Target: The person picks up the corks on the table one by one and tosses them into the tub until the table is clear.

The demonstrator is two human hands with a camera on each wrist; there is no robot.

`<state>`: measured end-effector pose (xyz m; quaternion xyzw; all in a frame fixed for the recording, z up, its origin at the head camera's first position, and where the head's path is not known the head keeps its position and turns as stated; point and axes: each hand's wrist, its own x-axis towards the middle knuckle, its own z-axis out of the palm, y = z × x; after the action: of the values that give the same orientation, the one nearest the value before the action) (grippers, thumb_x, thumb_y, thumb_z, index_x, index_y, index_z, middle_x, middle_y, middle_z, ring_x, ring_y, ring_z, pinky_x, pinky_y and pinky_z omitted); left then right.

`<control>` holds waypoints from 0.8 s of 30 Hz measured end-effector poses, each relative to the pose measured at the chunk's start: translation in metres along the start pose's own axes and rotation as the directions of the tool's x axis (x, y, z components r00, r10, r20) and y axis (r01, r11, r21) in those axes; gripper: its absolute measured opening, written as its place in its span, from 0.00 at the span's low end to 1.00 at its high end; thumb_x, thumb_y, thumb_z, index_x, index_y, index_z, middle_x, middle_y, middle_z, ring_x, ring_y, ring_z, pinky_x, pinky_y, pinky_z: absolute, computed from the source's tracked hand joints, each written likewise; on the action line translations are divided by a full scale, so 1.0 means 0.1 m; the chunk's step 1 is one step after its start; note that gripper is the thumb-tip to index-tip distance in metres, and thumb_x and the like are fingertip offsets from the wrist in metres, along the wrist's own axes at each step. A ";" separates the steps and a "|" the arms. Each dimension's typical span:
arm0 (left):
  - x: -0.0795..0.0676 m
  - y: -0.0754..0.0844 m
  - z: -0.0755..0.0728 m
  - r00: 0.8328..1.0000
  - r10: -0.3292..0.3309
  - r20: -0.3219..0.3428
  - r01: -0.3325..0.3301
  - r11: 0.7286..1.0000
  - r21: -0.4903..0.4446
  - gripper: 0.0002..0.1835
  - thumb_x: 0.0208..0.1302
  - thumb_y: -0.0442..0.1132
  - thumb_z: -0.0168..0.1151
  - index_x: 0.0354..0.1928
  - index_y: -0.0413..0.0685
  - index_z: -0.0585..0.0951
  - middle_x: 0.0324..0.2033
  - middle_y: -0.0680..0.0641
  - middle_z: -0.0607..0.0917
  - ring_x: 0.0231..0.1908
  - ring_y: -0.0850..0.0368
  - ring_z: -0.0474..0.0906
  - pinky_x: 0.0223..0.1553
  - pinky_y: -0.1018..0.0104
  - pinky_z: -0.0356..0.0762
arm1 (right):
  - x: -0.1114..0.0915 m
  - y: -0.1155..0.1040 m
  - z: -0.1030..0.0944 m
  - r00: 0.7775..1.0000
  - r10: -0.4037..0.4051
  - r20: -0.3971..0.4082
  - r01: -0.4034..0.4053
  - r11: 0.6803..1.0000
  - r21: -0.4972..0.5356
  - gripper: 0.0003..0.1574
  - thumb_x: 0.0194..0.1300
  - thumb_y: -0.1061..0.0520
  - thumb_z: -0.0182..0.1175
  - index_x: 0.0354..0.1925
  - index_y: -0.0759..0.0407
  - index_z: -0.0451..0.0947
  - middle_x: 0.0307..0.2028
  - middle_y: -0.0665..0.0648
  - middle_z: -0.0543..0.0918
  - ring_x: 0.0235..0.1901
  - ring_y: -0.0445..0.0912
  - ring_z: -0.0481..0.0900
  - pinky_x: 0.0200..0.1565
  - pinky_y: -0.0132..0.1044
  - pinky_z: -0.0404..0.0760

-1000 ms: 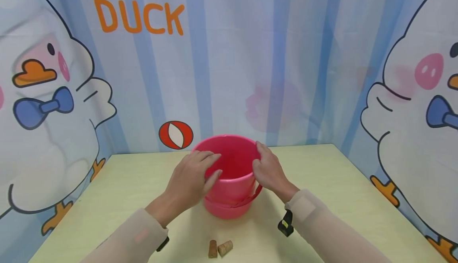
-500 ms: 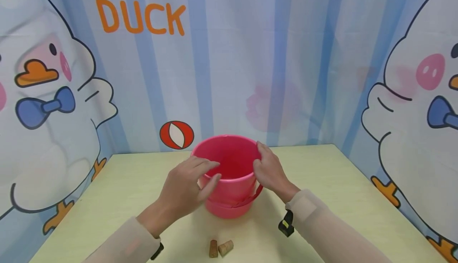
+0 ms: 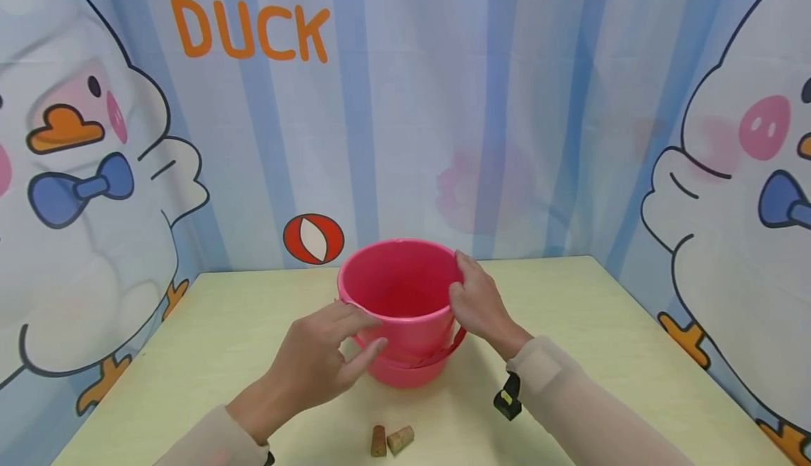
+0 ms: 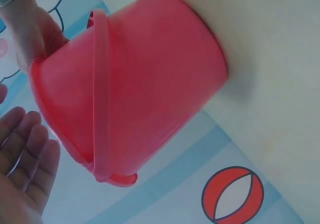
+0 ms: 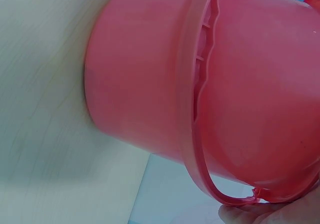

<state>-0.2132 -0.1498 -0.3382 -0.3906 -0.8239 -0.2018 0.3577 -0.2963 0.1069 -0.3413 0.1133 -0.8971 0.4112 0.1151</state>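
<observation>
A pink plastic bucket (image 3: pixel 408 343) stands upright on the table, its mouth facing up. Its handle (image 5: pixel 186 99) hangs down around the near side of the body. My right hand (image 3: pixel 480 303) grips the bucket's right rim, thumb on the near side. Close to the front-left of the rim is my left hand (image 3: pixel 313 357), fingers loosely extended with nothing held. In the left wrist view, its fingers (image 4: pixel 31 149) lie beside the rim. Two corks, an upright-lying darker cork (image 3: pixel 378 441) and a paler slanted cork (image 3: pixel 400 440), rest side by side in front of the bucket.
The pale yellow table (image 3: pixel 241 325) ends at a blue-striped curtain (image 3: pixel 418 100) just behind the bucket. Printed ducks and a red-and-white ball are on the curtain at the back and sides.
My left hand has drawn back from over the bucket's mouth, down and left toward the near side of the rim. My right hand and the bucket have stayed in place.
</observation>
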 end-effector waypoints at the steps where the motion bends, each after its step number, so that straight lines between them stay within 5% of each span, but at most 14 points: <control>1: -0.01 0.00 0.00 1.000 -0.003 0.011 0.003 1.000 -0.005 0.14 0.57 0.43 0.76 0.44 0.49 0.89 0.38 0.55 0.90 0.38 0.61 0.84 0.35 0.68 0.86 | 0.00 0.00 0.00 1.000 0.001 0.000 -0.001 1.000 -0.001 0.41 0.72 0.60 0.40 0.79 0.68 0.50 0.78 0.66 0.56 0.77 0.61 0.53 0.74 0.59 0.57; 14: -0.23 0.04 0.05 0.973 -0.078 0.216 0.108 0.986 -0.128 0.13 0.56 0.44 0.77 0.44 0.59 0.89 0.36 0.63 0.88 0.34 0.69 0.80 0.36 0.72 0.83 | 0.01 0.02 0.01 1.000 -0.024 -0.014 0.024 1.000 -0.001 0.40 0.71 0.60 0.40 0.78 0.69 0.52 0.77 0.67 0.58 0.77 0.60 0.53 0.76 0.56 0.55; 18: -0.30 0.02 0.10 0.938 -0.117 0.326 0.167 0.977 -0.130 0.16 0.58 0.47 0.77 0.49 0.60 0.89 0.41 0.62 0.88 0.37 0.69 0.80 0.38 0.72 0.83 | 0.01 0.02 0.01 1.000 -0.025 -0.013 0.025 1.000 0.002 0.40 0.71 0.60 0.40 0.79 0.69 0.51 0.78 0.67 0.57 0.77 0.61 0.53 0.75 0.57 0.55; 24: -0.39 0.00 0.19 0.862 -0.142 0.486 0.226 0.967 -0.119 0.17 0.59 0.51 0.75 0.50 0.59 0.88 0.43 0.62 0.88 0.39 0.67 0.82 0.39 0.72 0.83 | 0.01 0.02 0.01 1.000 -0.016 -0.011 0.016 1.000 0.004 0.40 0.72 0.60 0.40 0.79 0.69 0.51 0.78 0.66 0.57 0.77 0.61 0.53 0.75 0.57 0.56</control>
<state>-0.2040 -0.1577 -0.3802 -0.3769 -0.8992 -0.2035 0.0896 -0.2979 0.1070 -0.3429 0.1184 -0.8948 0.4125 0.1231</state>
